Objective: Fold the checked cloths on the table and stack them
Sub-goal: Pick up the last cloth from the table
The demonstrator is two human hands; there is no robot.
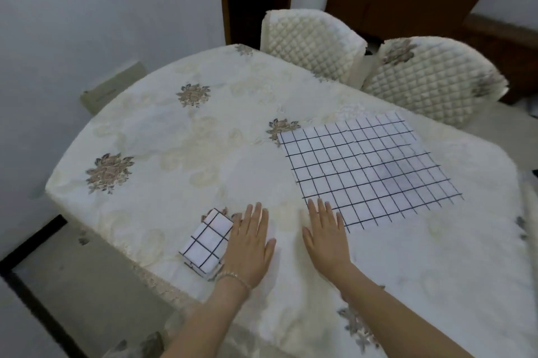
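A folded checked cloth (206,242), white with a black grid, lies as a small packet near the table's front left edge. My left hand (249,244) rests flat just right of it, fingers spread, its edge touching the packet and holding nothing. A large checked cloth (369,168) lies spread flat on the right half of the table. Between the two cloths, my right hand (327,237) is flat and empty, its fingertips at the spread cloth's near left corner.
The round table (180,136) wears a cream cloth with embroidered flowers. Two quilted chairs (313,43) (433,78) stand at the far right side. A grey box (112,90) sits beyond the far left edge. The floor drops away at the left.
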